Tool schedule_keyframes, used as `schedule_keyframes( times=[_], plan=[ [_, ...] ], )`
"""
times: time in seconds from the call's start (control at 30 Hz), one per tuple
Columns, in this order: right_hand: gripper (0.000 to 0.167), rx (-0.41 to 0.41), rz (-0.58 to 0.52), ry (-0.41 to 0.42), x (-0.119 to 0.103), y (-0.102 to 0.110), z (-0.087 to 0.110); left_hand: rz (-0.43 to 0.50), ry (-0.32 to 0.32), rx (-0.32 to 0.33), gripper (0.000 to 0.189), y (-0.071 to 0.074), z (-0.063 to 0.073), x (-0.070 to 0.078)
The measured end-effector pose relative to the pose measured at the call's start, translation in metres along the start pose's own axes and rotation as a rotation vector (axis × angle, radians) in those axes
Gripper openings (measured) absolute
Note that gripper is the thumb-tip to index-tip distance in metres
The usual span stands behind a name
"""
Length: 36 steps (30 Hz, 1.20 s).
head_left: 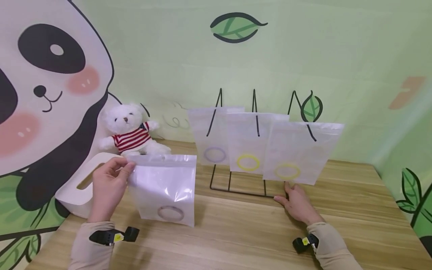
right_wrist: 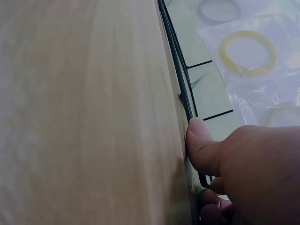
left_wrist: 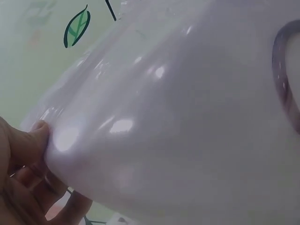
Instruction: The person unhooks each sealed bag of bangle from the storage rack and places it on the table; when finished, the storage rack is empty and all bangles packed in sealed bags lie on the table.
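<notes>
While the left hand [head_left: 109,183], in the head view, pinches one bag [head_left: 162,183] by a top corner, left of the rack [head_left: 246,193], slick plastic could slip from that small hold. The left wrist view shows bent fingers at its edge. The right wrist view has the right hand [right_wrist: 253,159] gripping the rack's base; a jerk could tip it. I count four bags, four rings [right_wrist: 224,52], three hooks [head_left: 257,122], one teddy [head_left: 131,138].
</notes>
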State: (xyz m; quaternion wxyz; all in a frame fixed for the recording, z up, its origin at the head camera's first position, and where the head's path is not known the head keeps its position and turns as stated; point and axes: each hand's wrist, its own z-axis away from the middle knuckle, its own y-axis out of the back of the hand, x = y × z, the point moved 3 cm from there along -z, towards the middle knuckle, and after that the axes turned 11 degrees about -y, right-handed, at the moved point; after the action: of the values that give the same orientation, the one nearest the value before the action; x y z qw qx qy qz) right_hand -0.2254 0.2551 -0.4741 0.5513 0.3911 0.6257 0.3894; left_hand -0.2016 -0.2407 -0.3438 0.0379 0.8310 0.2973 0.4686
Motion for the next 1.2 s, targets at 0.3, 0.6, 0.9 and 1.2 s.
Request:
schedule_keyframes(
  times=[0.3, 0.6, 0.9, 1.2],
  plan=[
    [0.070, -0.001, -0.003, -0.009, -0.001, 0.003, -0.002, -0.051, -0.008, -0.067, 0.015, -0.002, -0.001, -0.006],
    [0.072, -0.011, 0.002, -0.011, -0.001, 0.002, -0.002, -0.059, -0.021, -0.042, 0.016, -0.006, -0.002, -0.007],
    [0.071, 0.001, 0.007, -0.006, -0.003, 0.003, -0.002, -0.018, -0.032, -0.011, 0.014, -0.007, -0.001, -0.007],
    [0.070, -0.007, 0.005, -0.014, -0.001, 0.000, 0.000, -0.031, -0.052, -0.057, 0.012, -0.006, 0.003, -0.012]
  ],
)
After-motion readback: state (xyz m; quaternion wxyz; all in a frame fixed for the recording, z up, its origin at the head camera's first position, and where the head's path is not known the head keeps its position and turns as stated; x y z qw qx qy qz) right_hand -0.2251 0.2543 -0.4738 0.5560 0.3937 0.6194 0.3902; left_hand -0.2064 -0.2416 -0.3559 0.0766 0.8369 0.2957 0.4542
